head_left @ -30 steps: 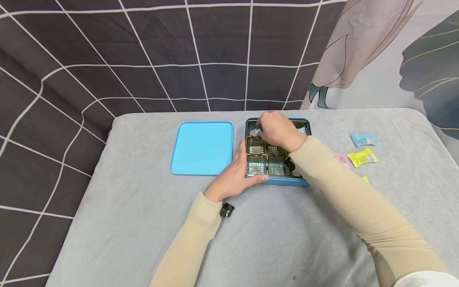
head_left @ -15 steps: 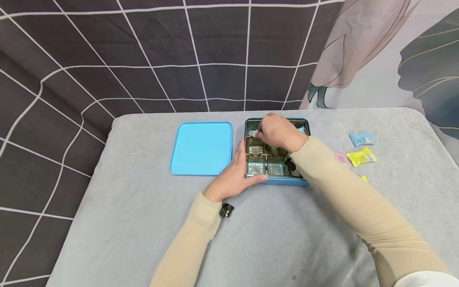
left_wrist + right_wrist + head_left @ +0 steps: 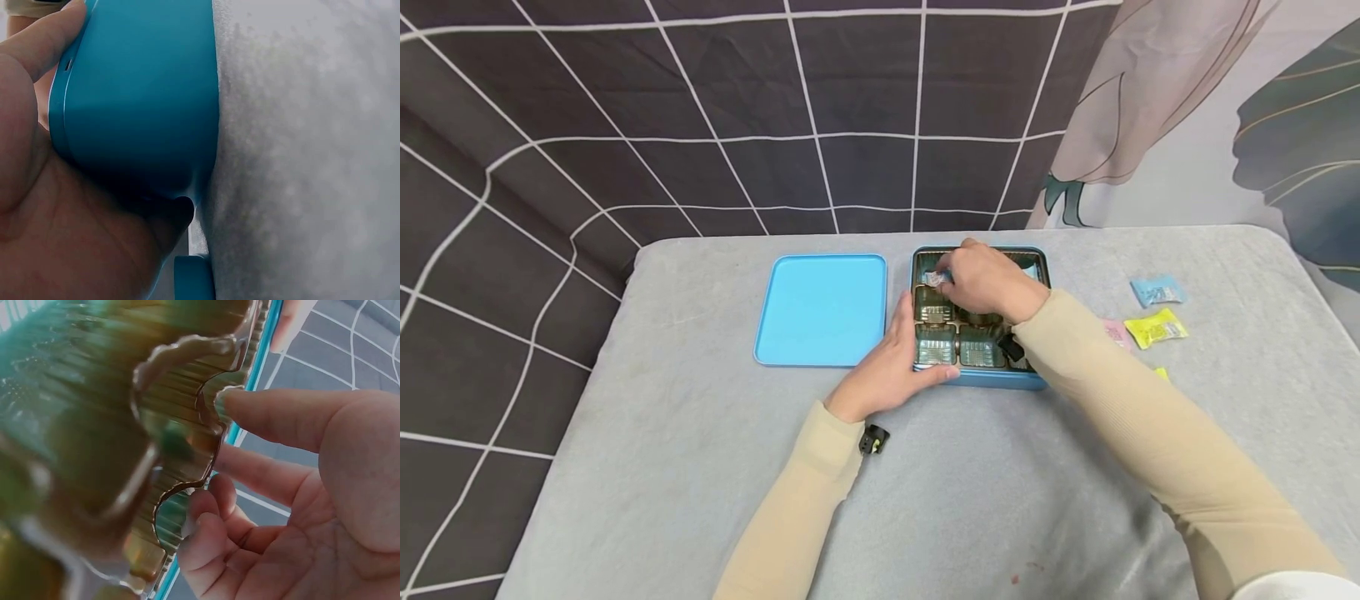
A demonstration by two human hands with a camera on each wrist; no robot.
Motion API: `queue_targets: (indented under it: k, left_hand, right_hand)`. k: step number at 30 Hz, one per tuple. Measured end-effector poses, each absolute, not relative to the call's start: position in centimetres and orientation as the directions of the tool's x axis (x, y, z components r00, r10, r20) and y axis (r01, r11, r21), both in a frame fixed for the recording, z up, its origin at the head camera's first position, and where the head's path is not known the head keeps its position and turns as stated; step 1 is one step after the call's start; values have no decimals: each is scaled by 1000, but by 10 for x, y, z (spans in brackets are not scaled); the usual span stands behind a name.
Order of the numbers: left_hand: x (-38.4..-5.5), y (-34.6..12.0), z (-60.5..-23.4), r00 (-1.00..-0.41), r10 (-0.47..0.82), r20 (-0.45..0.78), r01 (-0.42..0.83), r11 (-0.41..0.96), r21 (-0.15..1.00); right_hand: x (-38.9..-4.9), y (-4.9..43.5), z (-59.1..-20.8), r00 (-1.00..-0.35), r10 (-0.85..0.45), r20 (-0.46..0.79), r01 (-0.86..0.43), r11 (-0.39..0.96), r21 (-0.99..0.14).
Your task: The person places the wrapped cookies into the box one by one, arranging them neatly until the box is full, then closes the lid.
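A blue tin (image 3: 1000,380) with a clear, brownish compartment tray (image 3: 935,306) inside stands near the table's far edge. My left hand (image 3: 883,371) rests against its front-left corner, fingers straight along the left side and thumb along the front rim. In the left wrist view the palm lies against the blue wall of the tin. My right hand (image 3: 988,279) is over the back-left compartment, beside a small pale wrapped candy (image 3: 935,278) lying in it. Thumb and index finger stand apart in the right wrist view, with nothing seen between them; the other fingers are bent.
The blue lid (image 3: 822,310) lies left of the tin. On the right are a blue wrapped candy (image 3: 1157,290), a yellow one (image 3: 1156,328) and a pink one (image 3: 1117,333), partly behind the right sleeve. Something light blue (image 3: 1032,272) shows in the tin's back-right compartment.
The right hand's fingers have loosened from the pale candy and drawn slightly right, leaving it in the back-left compartment. The left hand and the tin have stayed in place.
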State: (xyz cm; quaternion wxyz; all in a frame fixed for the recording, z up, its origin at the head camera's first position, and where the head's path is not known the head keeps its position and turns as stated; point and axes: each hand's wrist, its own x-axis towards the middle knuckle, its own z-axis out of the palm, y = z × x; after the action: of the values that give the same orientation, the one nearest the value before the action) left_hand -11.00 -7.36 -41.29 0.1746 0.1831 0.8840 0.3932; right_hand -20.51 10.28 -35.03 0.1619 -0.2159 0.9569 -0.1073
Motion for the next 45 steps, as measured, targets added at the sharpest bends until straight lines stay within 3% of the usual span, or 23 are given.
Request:
queue_targets:
  k: [19,45]
  left_hand:
    - [-110,-74,-414,-875,459,-155,197,630,751]
    - [-109,-73,-413,-878,450,-163,191,641,744]
  right_hand:
    - [-191,128,-346,-869,-481,-113,-426,845,-323]
    - [-182,180,-323,-878,-477,-41,-432,827,-360]
